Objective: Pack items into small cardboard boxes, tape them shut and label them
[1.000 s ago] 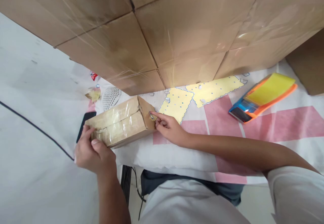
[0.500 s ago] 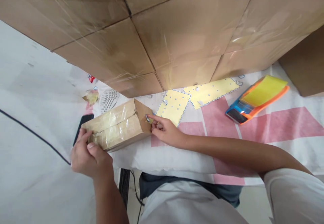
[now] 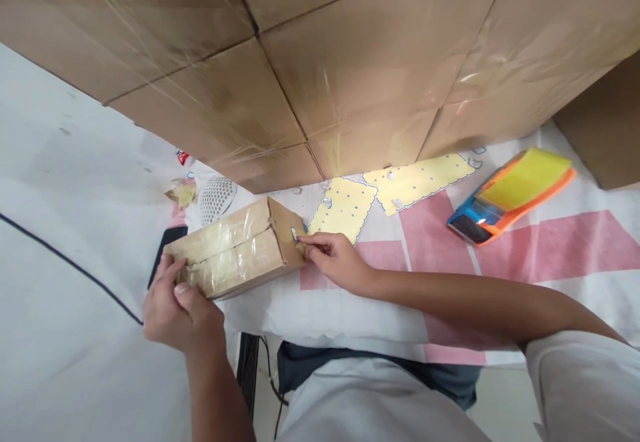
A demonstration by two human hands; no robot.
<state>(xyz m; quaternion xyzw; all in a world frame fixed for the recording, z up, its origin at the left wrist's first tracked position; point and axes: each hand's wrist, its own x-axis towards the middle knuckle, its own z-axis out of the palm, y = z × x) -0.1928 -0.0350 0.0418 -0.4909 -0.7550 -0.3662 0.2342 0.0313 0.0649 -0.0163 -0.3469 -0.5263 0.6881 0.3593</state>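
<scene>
A small taped cardboard box [image 3: 225, 245] lies on the table, with a lengthwise seam under shiny clear tape on top. My left hand [image 3: 183, 305] grips its left end, thumb and fingers around the edges. At the right end my right hand [image 3: 337, 259] is closed in a pinch against the box's end face. Just beside those fingertips, a small whitish patch [image 3: 294, 233] shows on the cardboard. Whatever is between the pinched fingers is too small to name.
A wall of stacked, film-wrapped cartons [image 3: 350, 62] stands behind the box. On the right lies a blue and orange tape dispenser [image 3: 510, 195]. Yellow dotted paper sheets [image 3: 345, 205], a phone [image 3: 165, 249] and a perforated white dome [image 3: 217, 199] surround the box. A black cable [image 3: 70, 265] runs left.
The right hand's extended index finger has drawn back into a pinch, and the hand has shifted slightly down and right. The whitish patch is more exposed. The left hand keeps its grip.
</scene>
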